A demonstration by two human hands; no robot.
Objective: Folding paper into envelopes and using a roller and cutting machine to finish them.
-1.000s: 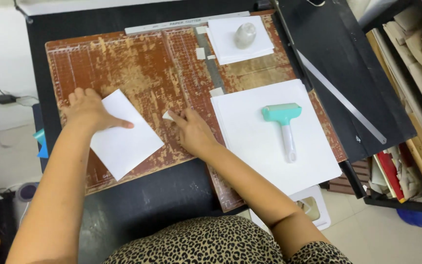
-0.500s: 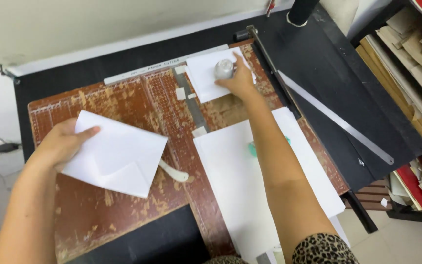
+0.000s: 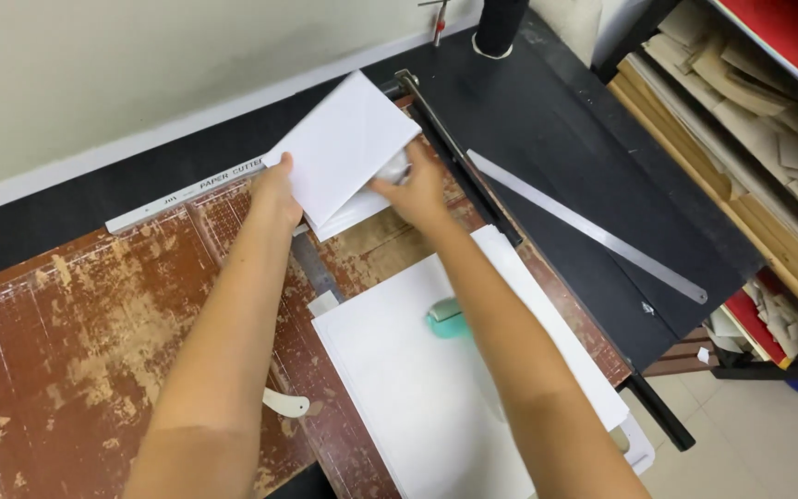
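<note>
Left hand (image 3: 276, 189) pinches the white sheet (image 3: 344, 148) over the far end of the cutting board (image 3: 94, 314); right hand (image 3: 415, 189) grips a small grey object (image 3: 393, 170) beneath it.

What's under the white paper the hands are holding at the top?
Under the folded white sheet lies a small stack of white paper on the worn brown cutting board. The right hand grips a small grey object, mostly covered.
</note>
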